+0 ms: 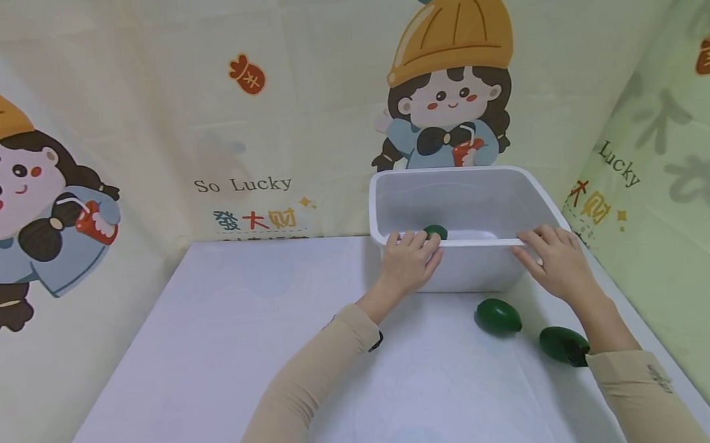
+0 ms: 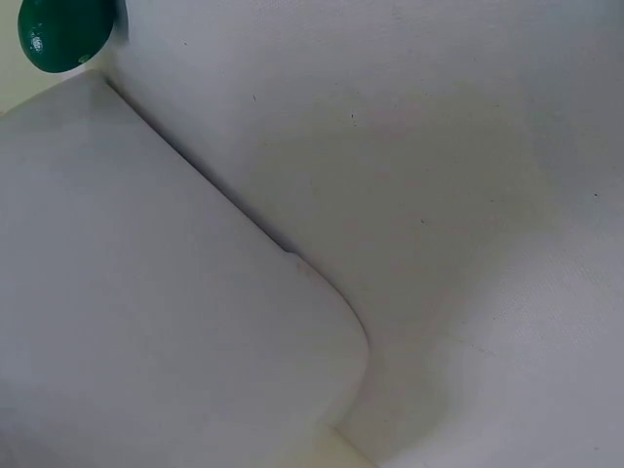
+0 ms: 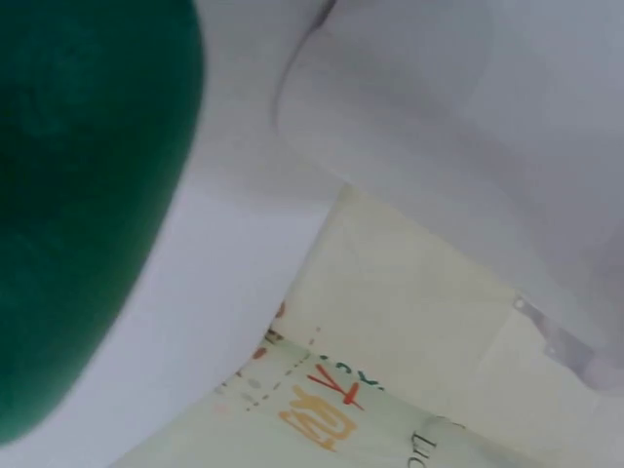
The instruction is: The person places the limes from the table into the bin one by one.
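Note:
A white plastic bin point(image 1: 472, 265) stands at the far right of the table, seen close up in the left wrist view as a pale wall point(image 2: 175, 292). My left hand point(image 1: 407, 262) grips its near rim on the left, fingers over the edge. At the rim's right corner my right hand point(image 1: 554, 261) holds on, with the thumb on the outer side. Inside the bin lies a dark green oval fruit point(image 1: 436, 231), partly hidden by the rim and left hand. Two more lie before it: one green fruit point(image 1: 497, 317) and another point(image 1: 557, 343) beside the right wrist.
The white table point(image 1: 247, 347) stretches left and toward me. A printed cloth point(image 1: 313, 116) with cartoon figures hangs behind it, and a similar cloth point(image 1: 693, 230) rises close along the right side. A large green fruit point(image 3: 88, 195) fills the left of the right wrist view.

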`<state>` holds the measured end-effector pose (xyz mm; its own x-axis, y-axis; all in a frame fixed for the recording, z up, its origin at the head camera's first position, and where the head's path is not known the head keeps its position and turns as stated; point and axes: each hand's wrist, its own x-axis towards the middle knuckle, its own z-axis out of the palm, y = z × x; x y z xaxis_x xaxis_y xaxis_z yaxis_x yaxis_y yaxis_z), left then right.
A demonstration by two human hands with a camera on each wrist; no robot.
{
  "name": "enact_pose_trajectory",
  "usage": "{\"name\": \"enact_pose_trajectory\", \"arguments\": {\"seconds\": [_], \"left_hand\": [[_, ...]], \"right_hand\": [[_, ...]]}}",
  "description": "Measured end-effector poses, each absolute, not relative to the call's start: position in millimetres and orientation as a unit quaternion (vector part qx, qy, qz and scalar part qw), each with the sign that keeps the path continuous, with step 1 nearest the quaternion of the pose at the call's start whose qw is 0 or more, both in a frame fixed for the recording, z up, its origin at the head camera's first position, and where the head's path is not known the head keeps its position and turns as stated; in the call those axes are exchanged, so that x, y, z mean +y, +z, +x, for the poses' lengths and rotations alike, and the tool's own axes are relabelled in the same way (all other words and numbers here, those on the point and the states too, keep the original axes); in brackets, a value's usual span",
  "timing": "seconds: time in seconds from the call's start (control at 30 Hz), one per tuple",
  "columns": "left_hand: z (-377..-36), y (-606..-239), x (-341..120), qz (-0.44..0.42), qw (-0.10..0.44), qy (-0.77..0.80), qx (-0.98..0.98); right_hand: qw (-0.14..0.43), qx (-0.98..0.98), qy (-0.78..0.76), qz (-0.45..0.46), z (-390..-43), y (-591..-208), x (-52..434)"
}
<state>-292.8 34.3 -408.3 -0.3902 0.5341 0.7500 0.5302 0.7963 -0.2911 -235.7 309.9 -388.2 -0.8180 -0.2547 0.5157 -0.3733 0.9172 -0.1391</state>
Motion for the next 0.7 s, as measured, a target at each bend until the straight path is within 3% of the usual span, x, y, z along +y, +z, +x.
{"name": "enact_pose_trajectory", "arguments": {"seconds": [0.4, 0.7], "left_hand": [[-293, -409, 35, -0.319, 0.451, -0.001, -0.834], [-293, -409, 36, -0.321, 0.445, 0.000, -0.836]], "right_hand": [[0.298, -0.925, 0.134, 0.195, -225, -389, 311], [0.420, -0.863, 0.161, 0.230, -217, -403, 315]]}}
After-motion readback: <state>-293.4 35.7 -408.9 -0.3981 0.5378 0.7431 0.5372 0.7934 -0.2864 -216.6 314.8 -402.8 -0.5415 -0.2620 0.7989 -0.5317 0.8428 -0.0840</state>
